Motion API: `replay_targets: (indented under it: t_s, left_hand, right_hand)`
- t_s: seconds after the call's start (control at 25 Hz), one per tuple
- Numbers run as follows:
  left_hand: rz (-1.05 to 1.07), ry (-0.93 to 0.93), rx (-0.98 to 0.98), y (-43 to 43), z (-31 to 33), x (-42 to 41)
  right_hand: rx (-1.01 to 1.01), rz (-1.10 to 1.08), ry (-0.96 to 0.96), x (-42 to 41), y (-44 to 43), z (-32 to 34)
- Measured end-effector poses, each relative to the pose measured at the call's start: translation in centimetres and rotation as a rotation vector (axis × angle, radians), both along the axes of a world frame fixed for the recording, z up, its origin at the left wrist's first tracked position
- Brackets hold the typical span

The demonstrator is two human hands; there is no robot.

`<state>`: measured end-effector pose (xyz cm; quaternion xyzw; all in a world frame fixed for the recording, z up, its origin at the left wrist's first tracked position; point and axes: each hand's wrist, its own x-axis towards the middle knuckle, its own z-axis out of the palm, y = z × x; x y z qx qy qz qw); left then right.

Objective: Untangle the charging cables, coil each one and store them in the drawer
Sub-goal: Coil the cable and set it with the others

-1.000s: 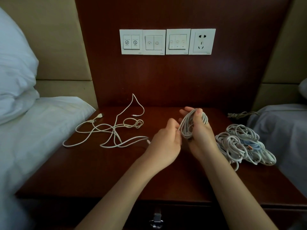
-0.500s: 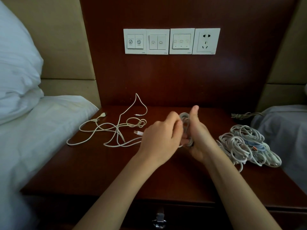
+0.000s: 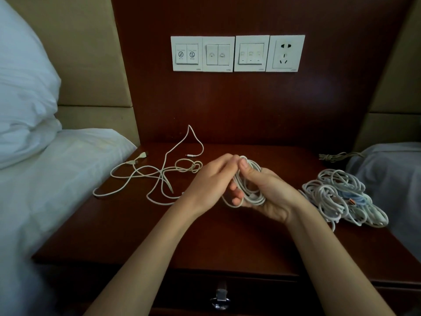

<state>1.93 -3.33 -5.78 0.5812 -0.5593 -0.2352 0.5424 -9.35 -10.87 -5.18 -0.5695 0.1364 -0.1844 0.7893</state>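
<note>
The head view is taken up at its largest by a bed (image 3: 45,190), far out to the left of the left hand, and by the dark worktop (image 3: 127,226) over which both hands are held. One drawer (image 3: 262,290) is seen below the wrists. It is shut, so nothing can yet be stored in it. Its single handle (image 3: 220,297) is left untouched.

Beyond the hands, four wall plates (image 3: 238,53) are counted: three of switches and one socket.

Just right of the right hand a heap of coiled cables (image 3: 341,197) is laid. It is judged to be the finished ones, parked aside until the drawer is opened. The coils overlap too much to be counted.

Left of the left hand the loose cables (image 3: 159,176) are spread flat, probably so that their crossings can be read. Two seem to be there, but the number cannot be settled.

One coil (image 3: 250,190) is held between the two hands, which are brought together on it. It is cradled in the right hand (image 3: 271,195), with the thumb pressed over the loops so that they are kept from springing apart. A strand at its top appears to be pinched by the left hand (image 3: 209,181), which is blurred. The end is judged to be in the course of being tucked.
</note>
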Motion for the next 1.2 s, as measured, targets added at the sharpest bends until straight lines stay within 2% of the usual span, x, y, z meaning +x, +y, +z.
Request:
replay_targets:
  t_s: [0.12, 0.24, 0.4, 0.48, 0.56, 0.64, 0.76, 0.88, 1.2]
  left_hand:
    - [0.039, -0.100, 0.053, -0.4, -0.7, 0.1]
    - [0.030, -0.240, 0.023, -0.4, -0.8, 0.0]
    - [0.204, -0.810, 0.014, -0.3, -0.7, 0.1]
    - [0.312, -0.923, -0.086, -0.2, -0.8, 0.0]
    - [0.395, -0.939, -0.179, 0.1, -0.6, 0.0]
    - [0.461, -0.959, -0.230, 0.2, -0.5, 0.1]
    - [0.504, -1.008, -0.257, 0.4, -0.5, 0.1]
    - [0.479, -0.991, -0.267, 0.5, -0.4, 0.1]
    - [0.251, -0.952, -0.145, 0.2, -0.8, 1.1]
  right_hand:
    - [-0.036, 0.102, 0.058, -0.4, -0.1, -0.1]
    - [-0.036, 0.109, 0.110, -0.4, -0.1, -0.3]
    - [-0.106, 0.034, 0.186, 0.6, -0.7, -1.0]
    - [-0.142, -0.103, 0.178, 1.0, -0.9, -1.2]
    - [-0.137, -0.249, 0.187, 1.1, -1.1, -1.3]
    - [-0.132, -0.284, 0.274, 1.1, -1.0, -1.3]
    - [-0.185, -0.167, 0.422, 0.7, -0.6, -1.1]
    - [-0.159, -0.078, 0.369, 0.3, -0.4, -0.7]
    - [0.207, -0.139, 0.393, 0.4, 0.0, -0.4]
